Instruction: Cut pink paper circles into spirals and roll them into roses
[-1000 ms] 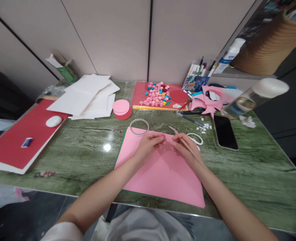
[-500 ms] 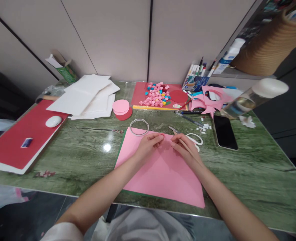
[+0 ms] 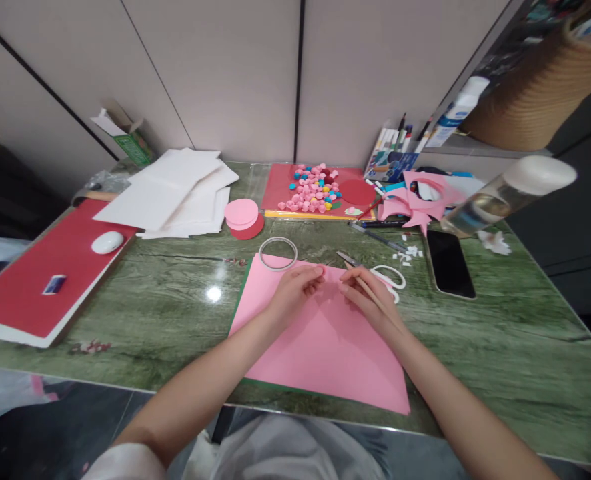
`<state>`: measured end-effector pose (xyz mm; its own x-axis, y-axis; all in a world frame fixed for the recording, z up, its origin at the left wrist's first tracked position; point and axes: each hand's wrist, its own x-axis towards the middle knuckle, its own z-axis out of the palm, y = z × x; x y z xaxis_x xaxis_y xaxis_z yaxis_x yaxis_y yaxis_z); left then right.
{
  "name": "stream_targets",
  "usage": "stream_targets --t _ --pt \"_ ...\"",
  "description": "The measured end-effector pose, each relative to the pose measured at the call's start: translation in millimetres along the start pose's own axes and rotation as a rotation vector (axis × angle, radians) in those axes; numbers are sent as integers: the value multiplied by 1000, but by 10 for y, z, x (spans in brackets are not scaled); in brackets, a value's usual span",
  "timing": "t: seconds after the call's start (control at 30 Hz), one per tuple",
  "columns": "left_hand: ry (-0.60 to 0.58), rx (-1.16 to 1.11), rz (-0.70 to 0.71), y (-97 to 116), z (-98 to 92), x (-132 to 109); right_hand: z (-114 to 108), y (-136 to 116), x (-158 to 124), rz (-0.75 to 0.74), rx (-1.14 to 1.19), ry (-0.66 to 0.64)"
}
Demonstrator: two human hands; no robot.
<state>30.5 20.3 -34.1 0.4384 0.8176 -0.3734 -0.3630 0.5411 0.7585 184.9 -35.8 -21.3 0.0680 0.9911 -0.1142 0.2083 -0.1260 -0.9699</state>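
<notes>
Over the pink paper sheet (image 3: 315, 347), my left hand (image 3: 295, 290) is closed, pinching a small pink paper piece (image 3: 322, 269) between thumb and fingertips. A short gap to the right, my right hand (image 3: 368, 293) is closed around a thin light-coloured stick (image 3: 368, 289) that slants across the fingers. Whether its fingertips also pinch something tiny cannot be made out. White-handled scissors (image 3: 393, 275) lie just behind the right hand, partly hidden by it. A silvery ring (image 3: 278, 254) rests at the sheet's upper left corner.
At the back, pink, blue and yellow paper bits (image 3: 315, 190) are heaped on a red packet (image 3: 278, 187). Paper discs (image 3: 241, 213) and white sheets (image 3: 165, 190) lie left of it. Rightward are a phone (image 3: 449, 264), a capped bottle (image 3: 505, 193), paper scraps (image 3: 415, 197) and markers (image 3: 395, 150).
My left fingertips have shifted slightly, showing more of the small pink paper piece. My right hand has moved only a little, and the things on the table stay put.
</notes>
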Motion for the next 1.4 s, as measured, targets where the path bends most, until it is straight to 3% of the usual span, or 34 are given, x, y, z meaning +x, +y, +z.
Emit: stream_targets --t 0.17,0.27,0.4,0.53,0.67,0.83,1.4 --pt "-78 82 67 -3 -7 -18 0 11 2 -17 -43 13" --pt "-62 94 65 -1 -3 -14 3 28 2 -25 -37 7" --pt "-22 34 29 0 -11 2 12 26 2 -2 -19 -9" --pt "-76 16 -47 1 -19 -2 9 -4 -9 -11 -34 -12" --pt "-156 123 -90 -2 5 -34 -9 -23 -22 -67 -43 -18" --pt "-202 371 -5 9 48 -86 -18 -32 -24 -117 -35 -82" --pt "-122 344 72 29 50 -81 -9 2 -16 -75 -57 -122"
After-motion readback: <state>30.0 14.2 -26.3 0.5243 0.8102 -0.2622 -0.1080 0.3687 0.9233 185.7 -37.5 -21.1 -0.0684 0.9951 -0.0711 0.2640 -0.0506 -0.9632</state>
